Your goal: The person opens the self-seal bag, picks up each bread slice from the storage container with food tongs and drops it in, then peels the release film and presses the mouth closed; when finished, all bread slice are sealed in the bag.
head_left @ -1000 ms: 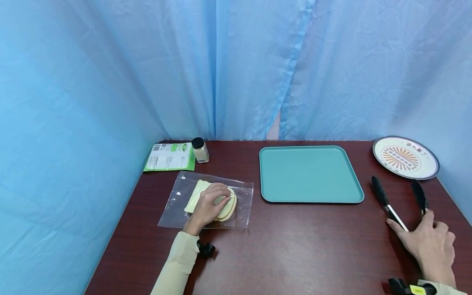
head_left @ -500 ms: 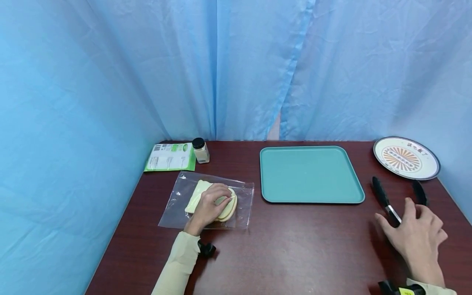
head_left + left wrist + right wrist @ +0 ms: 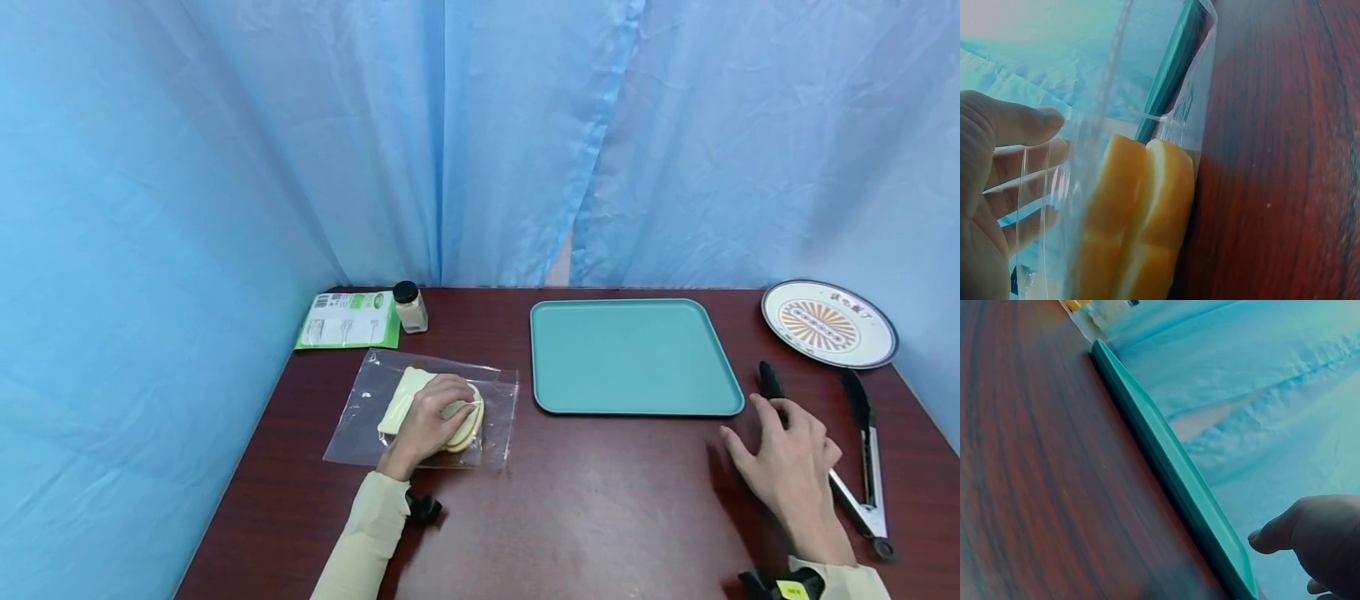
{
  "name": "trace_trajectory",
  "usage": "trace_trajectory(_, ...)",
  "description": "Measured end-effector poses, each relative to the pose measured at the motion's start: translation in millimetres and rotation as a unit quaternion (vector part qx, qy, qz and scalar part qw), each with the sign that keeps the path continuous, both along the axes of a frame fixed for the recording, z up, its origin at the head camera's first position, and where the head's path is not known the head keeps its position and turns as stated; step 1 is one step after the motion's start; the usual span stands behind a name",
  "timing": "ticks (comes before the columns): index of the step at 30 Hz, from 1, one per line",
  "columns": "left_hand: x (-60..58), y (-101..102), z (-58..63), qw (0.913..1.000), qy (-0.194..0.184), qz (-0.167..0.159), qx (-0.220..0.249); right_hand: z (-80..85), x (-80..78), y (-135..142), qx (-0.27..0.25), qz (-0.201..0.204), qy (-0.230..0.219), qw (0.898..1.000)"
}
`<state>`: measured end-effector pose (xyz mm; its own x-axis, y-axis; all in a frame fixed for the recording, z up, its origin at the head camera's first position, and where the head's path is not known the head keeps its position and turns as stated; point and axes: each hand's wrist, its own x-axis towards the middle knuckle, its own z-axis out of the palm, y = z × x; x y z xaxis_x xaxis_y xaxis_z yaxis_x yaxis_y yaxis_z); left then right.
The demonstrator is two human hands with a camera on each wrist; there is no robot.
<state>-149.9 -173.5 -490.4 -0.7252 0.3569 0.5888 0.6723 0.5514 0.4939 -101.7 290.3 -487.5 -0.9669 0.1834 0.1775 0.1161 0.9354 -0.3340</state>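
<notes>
A clear plastic bag (image 3: 348, 433) with bread slices (image 3: 399, 400) in it lies at the left of the table. My left hand (image 3: 435, 417) is over the bread, thumb and fingers curved, pinching the bag's upper film. In the left wrist view the film stands raised between the thumb (image 3: 1029, 122) and the bread (image 3: 1141, 212), whose brown crusts face the camera. My right hand (image 3: 791, 471) holds nothing, its fingers spread and loosely bent above the table. It partly covers one arm of the black and silver tongs (image 3: 873, 471), which lie spread apart beside it.
A teal tray (image 3: 633, 358) lies at the back middle; its long edge (image 3: 1166, 456) crosses the right wrist view. A patterned white plate (image 3: 828, 325) is at the back right. A green and white packet (image 3: 348, 321) and a black-capped jar (image 3: 410, 308) stand at the back left.
My right hand has let go of the tongs and moved left and up toward the tray, leaving the tongs on the table. My left hand has stayed at the bag.
</notes>
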Motion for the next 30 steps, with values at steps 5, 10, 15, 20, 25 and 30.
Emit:
trace_trajectory(5,0.7,0,-1.6,0.9999,-0.004,0.008,-0.013,-2.3,-1.4,-13,-0.005,0.033,0.036,0.999)
trace_trajectory(10,1.3,0,-4.1,0.9997,-0.004,0.012,-0.022,-2.5,-5.3,-27,-0.012,0.075,0.072,0.994)
trace_trajectory(15,1.3,1,-5.5,0.9996,0.005,0.010,-0.024,-0.9,-10.8,-42,-0.008,0.111,0.099,0.989)
trace_trajectory(20,0.9,1,-5.7,0.9992,0.011,0.015,-0.035,0.8,-17.5,-58,-0.011,0.138,0.123,0.983)
trace_trajectory(25,-0.3,1,-5.6,0.9992,0.006,0.015,-0.036,-0.2,-25.7,-73,-0.020,0.159,0.129,0.979)
trace_trajectory(30,-0.7,1,-5.5,0.9992,-0.001,0.017,-0.035,-0.9,-32.9,-86,-0.028,0.178,0.124,0.976)
